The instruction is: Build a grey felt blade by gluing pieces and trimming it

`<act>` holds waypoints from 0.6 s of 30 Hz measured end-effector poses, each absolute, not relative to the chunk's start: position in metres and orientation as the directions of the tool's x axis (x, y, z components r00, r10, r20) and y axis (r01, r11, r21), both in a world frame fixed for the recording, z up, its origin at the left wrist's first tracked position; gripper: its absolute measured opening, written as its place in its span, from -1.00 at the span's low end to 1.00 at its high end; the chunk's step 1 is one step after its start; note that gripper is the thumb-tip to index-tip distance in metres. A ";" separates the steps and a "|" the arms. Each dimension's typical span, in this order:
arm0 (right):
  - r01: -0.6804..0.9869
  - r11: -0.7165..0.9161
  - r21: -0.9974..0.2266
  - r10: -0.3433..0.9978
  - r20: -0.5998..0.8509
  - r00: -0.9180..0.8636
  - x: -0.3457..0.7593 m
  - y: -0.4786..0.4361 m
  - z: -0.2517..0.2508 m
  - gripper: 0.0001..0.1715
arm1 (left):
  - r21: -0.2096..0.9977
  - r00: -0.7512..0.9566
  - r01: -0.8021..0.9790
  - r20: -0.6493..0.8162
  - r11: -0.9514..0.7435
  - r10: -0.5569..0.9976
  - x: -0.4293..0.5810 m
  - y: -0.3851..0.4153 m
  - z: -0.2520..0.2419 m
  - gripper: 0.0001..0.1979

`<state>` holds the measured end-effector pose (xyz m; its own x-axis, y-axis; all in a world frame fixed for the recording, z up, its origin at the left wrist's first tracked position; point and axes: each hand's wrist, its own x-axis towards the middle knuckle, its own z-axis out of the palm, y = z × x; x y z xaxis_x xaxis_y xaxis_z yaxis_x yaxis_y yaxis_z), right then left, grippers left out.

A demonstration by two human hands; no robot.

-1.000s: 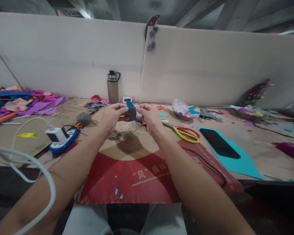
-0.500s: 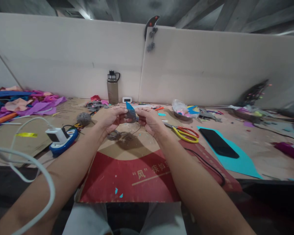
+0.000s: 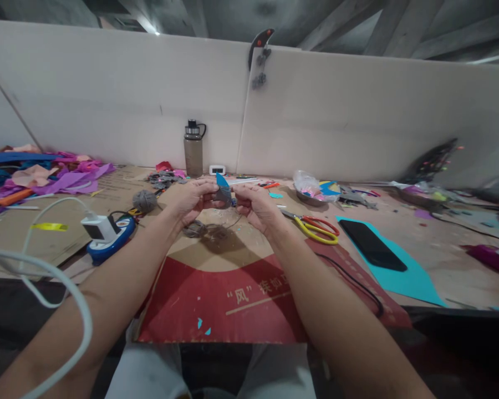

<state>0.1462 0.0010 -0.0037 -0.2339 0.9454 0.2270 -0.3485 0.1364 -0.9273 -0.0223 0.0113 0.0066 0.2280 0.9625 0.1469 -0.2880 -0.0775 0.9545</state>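
The left hand (image 3: 190, 200) pinches a small grey-and-blue felt piece (image 3: 223, 192) above the surface (image 3: 241, 260). The right hand (image 3: 254, 206) is pinched shut at its edge, on what I cannot tell. Such a light pinch may let it slip, and the loose thread (image 3: 199, 228) below could snag.

a small grey-and-blue felt piece (image 3: 223, 191), blue point upward, held above the red-printed cardboard.

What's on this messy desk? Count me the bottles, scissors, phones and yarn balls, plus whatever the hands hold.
Bottle: 1
Scissors: 1 pair clearly seen
Phone: 1
Yarn ball: 1
Blue-and-grey piece, pinched in the left hand with the right hand close beside it: 1
Total: 5
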 end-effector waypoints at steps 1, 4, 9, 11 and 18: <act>-0.360 0.133 -0.923 0.946 0.227 -0.232 0.146 0.001 -0.003 -0.72 | 0.955 0.224 -0.286 0.147 -0.079 0.963 -0.022 0.012 0.007 -0.85; -0.344 0.145 -0.928 0.951 0.226 -0.210 0.145 0.000 -0.004 -0.72 | 0.959 0.223 -0.271 0.149 -0.086 0.963 -0.023 0.012 0.006 -0.82; -0.243 0.224 -0.944 0.948 0.269 -0.171 0.143 0.000 -0.006 -0.74 | 0.957 0.231 -0.266 0.182 -0.118 0.956 -0.022 0.011 0.005 -0.84; -0.240 0.237 -0.941 0.940 0.285 -0.188 0.142 0.000 -0.006 -0.75 | 0.952 0.253 -0.283 0.191 -0.116 0.948 -0.023 0.012 0.005 -0.84; -0.306 0.221 -0.926 0.886 0.322 -0.334 0.139 -0.009 -0.002 -0.72 | 0.937 0.489 -0.343 0.240 -0.068 0.839 -0.033 0.014 0.003 -0.83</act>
<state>0.1387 -0.0094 -0.0021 -0.3343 0.8859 0.3217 -0.3058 0.2209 -0.9261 -0.0331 0.0145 0.0030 0.4893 0.8386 0.2396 -0.3426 -0.0678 0.9370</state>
